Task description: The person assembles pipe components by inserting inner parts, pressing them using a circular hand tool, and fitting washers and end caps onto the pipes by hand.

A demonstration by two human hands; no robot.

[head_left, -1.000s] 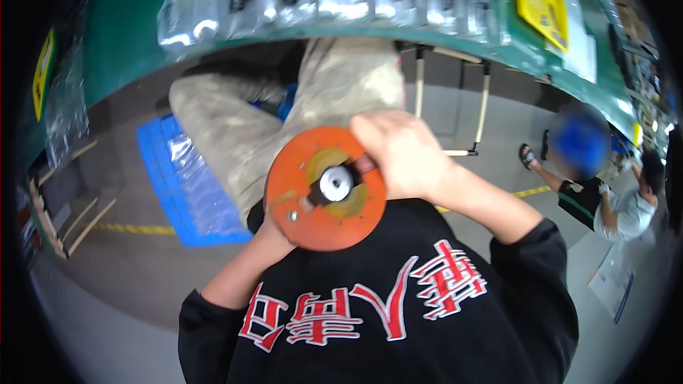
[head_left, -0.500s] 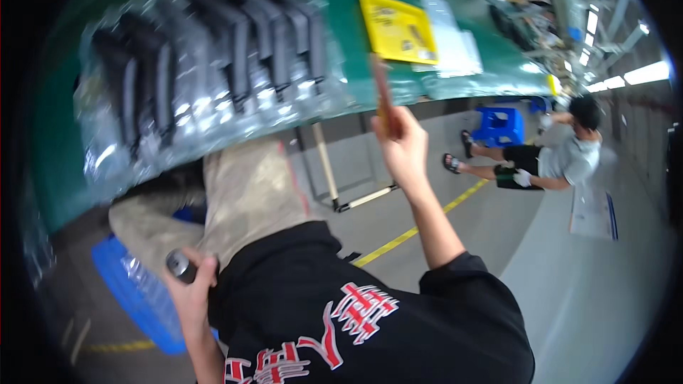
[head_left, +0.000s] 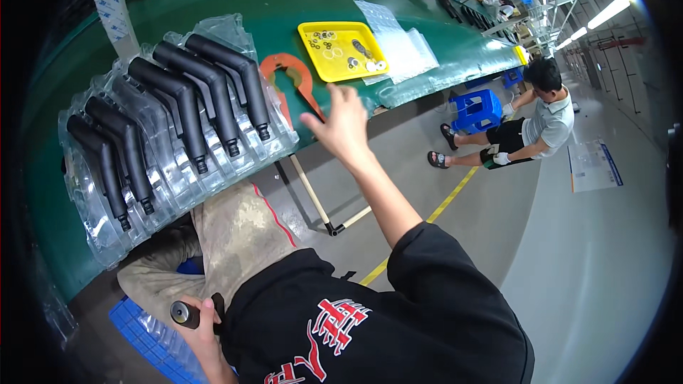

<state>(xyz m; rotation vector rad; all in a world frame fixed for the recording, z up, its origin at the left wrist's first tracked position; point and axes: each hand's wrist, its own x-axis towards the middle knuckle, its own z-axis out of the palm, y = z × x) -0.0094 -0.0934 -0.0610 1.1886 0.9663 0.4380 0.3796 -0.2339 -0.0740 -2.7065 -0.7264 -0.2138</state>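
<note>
My left hand (head_left: pixel 201 327), low by my lap, is closed round a black tube-like part (head_left: pixel 185 314) with its round end showing; the rest of it is hidden. My right hand (head_left: pixel 345 126) is at the table's front edge, fingers apart and a little blurred, holding nothing visible. Just beyond it lies an orange-red C-shaped tool (head_left: pixel 302 78) on the green table. Beside that tool is a yellow tray (head_left: pixel 329 71) with small rings, washers and round parts. At left, a clear plastic blister tray (head_left: pixel 249 160) bears several bent black tubes (head_left: pixel 186 117) with narrow tips.
Clear plastic bags (head_left: pixel 398 43) lie right of the yellow tray on the green table (head_left: pixel 277 0). A blue crate (head_left: pixel 153 338) is low at my left. On the right a person (head_left: pixel 544 124) with white gloves sits near a blue stool (head_left: pixel 478 112). A pipe frame (head_left: pixel 313 195) stands under the table.
My right hand has let go of the reddish tool, which now lies on the table, and its fingers have spread. My left hand still holds the black part. The view has shifted.
</note>
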